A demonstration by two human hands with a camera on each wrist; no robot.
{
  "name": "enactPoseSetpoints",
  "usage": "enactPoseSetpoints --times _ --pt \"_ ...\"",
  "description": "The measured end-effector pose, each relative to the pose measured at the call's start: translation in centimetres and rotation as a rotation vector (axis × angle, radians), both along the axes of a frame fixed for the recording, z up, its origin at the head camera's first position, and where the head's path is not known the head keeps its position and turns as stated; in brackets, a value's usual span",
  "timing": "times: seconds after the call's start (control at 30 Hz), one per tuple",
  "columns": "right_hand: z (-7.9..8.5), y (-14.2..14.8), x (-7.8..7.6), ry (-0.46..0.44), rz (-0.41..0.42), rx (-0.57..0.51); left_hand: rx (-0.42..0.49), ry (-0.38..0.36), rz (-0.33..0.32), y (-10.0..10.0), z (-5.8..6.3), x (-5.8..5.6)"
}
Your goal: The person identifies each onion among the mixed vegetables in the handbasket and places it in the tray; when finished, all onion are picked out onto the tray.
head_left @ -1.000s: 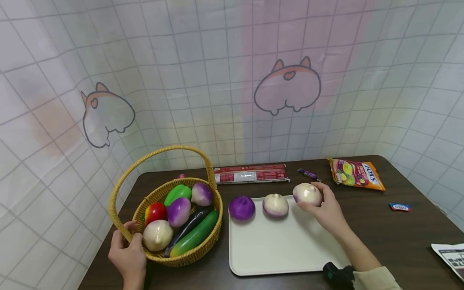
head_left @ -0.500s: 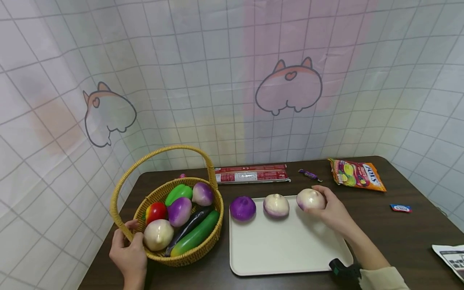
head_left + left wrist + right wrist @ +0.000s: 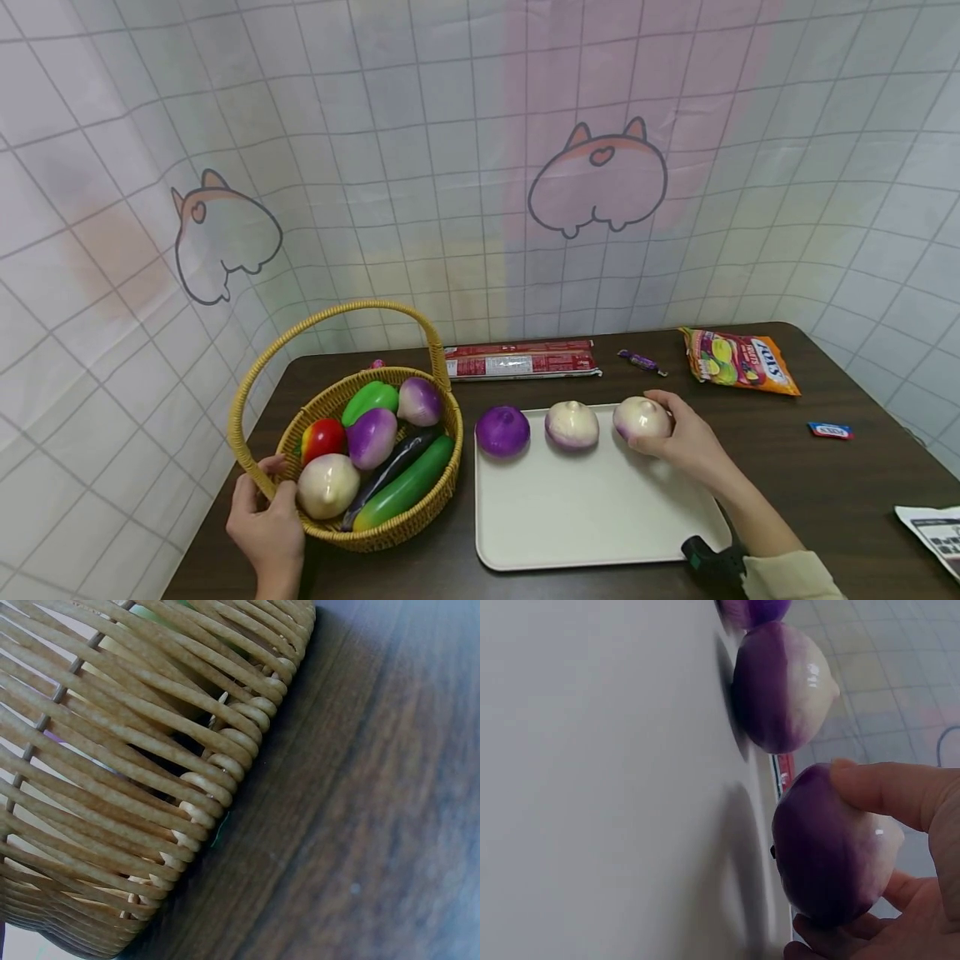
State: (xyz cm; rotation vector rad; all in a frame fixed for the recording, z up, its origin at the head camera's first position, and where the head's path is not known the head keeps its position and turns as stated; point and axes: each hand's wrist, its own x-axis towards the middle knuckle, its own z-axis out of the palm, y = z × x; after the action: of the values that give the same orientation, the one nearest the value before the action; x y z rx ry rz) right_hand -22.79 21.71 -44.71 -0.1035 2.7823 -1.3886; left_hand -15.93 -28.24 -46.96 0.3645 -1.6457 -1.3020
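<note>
- Head view: right grip, a bare hand, pinches a glossy, round, white-and-purple turnip at about 1 o'clock on the off-white rectangular tray.
- Right wrist view: thumb on one side of the turnip, fingers on the other. Narrow gap seems to lie between it and the tray; cannot be sure of contact.
- Left grip: curled on the yellow woven wicker basket at its 8 o'clock, by the foot of the handle; fingertips partly hidden. Left wrist view gives only weave and dark wood-grain desk.
- Risk, roll: shell looks slick and rounded. If let go with any spin, the turnip could roll; the tray's far edge is close on its 12 o'clock side, and the low rim may not stop it.
- Risk, knock: a second glossy white-and-purple turnip sits near, at the held one's 9 o'clock. A sideways sweep could push it into the round, deep-purple vegetable beyond.
- Risk, snag: black wrist-worn device is at the tray's 4 o'clock corner. Dropping the forearm could catch the rim and jolt everything.
- Risk, tilt: basket is loaded and held on one side. An uneven tug might tip it; the round white vegetable beside that grip would probably spill first.
</note>
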Motion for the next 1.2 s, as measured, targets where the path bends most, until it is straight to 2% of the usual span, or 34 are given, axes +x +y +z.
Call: enactPoseSetpoints --times 0.73,1.2 --pt "-0.67 -0.11 -0.24 0.003 -0.005 0.048 -0.002 -0.009 0.002 0.17 0.26 0.13" --pt "-0.26 0.09 -0.26 0.035 -0.008 0.06 0.001 -0.008 0.004 0.11 0.17 0.06"
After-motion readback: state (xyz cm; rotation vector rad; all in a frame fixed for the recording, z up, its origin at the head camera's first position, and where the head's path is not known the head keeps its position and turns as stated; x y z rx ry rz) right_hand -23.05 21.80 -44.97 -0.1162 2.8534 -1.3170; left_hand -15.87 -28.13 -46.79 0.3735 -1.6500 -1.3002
